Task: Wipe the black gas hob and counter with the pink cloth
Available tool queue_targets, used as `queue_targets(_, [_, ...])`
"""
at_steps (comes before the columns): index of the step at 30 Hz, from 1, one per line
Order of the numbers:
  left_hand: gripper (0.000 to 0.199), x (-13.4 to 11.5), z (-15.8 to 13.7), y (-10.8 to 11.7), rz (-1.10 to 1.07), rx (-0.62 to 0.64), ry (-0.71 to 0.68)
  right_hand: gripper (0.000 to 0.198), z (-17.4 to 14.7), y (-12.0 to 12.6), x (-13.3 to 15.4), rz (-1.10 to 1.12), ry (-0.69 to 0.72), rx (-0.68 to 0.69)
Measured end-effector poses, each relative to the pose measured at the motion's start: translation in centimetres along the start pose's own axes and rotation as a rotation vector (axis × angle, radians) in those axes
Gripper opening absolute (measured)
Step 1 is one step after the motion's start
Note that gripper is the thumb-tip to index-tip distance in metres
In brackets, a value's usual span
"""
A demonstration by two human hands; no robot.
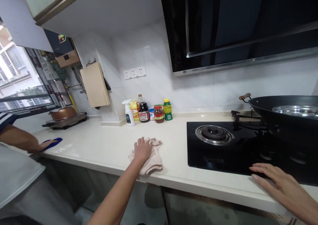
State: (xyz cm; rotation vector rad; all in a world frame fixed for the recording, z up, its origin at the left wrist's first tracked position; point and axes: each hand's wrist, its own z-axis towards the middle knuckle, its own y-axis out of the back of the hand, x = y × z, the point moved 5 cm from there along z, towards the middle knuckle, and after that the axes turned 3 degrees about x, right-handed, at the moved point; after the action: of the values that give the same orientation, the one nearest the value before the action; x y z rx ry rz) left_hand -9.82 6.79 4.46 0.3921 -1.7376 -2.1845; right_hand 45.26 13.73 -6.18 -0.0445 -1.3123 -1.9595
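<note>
My left hand (143,149) presses down on a pale pink cloth (154,159), its fingers curled over the bunched fabric. Under the cloth is the white countertop (99,142), close to its front edge. On the right, my right hand (279,182) rests with fingers apart and nothing in them, by the front edge of the black gas stove (218,157). At the back stand a white spray bottle (128,114), a dark sauce bottle (143,110), a red-lidded jar (159,115) and a green bottle with a yellow cap (168,110).
A large black wok (263,107) with a shiny metal lid or dish in it sits on the stove's right side. The range hood (223,26) hangs above. At far left, another person's hand (48,143) lies on a blue cloth (56,142), near a copper-coloured pot (63,113).
</note>
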Motion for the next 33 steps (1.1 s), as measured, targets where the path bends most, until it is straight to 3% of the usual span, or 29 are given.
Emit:
queue_targets(4, [0.049, -6.9, 0.1, -0.4, -0.042, -0.013, -0.089, 0.049, 0.0, -0.1, 0.2, -0.025, -0.003, 0.003])
queue_targets(7, [0.054, -12.1, -2.6, -0.9, -0.106, 0.011, -0.276, 0.05, -0.2, 0.1, 0.6, -0.037, -0.001, 0.005])
queue_targets(9, [0.062, -14.2, -5.3, -0.9, -0.148, 0.04, -0.411, 0.049, -0.3, 0.3, 0.9, -0.039, 0.001, 0.01])
queue_targets(11, [0.072, -14.7, -7.9, -0.6, -0.194, 0.07, -0.529, 0.048, -0.4, 0.5, 1.1, -0.035, -0.003, 0.026])
queue_targets(14, [0.075, -13.2, -10.7, 0.1, -0.268, 0.084, -0.654, 0.048, -0.6, 0.6, 1.0, -0.021, -0.021, 0.059])
queue_targets(17, [0.073, -9.7, -10.9, 0.1, -0.231, 0.083, -0.635, 0.051, -0.7, 0.8, 0.7, -0.014, -0.034, 0.079])
queue_targets(21, [0.067, -3.6, -7.6, -0.9, -0.076, 0.099, -0.389, 0.05, 0.3, 1.1, 2.0, -0.015, 0.001, 0.114])
queue_targets(26, [0.068, 2.9, -2.6, -1.2, 0.061, 0.107, -0.064, 0.046, 3.5, -0.3, 6.5, -0.014, 0.113, 0.258])
queue_targets(29, [0.067, 4.1, -0.3, -1.1, 0.083, 0.066, 0.019, 0.049, 5.1, -1.8, 8.6, -0.023, 0.152, 0.324])
queue_targets(33, [0.064, 3.6, 2.6, -1.5, 0.088, 0.041, 0.077, 0.053, 5.7, -3.3, 9.0, -0.029, 0.206, 0.337])
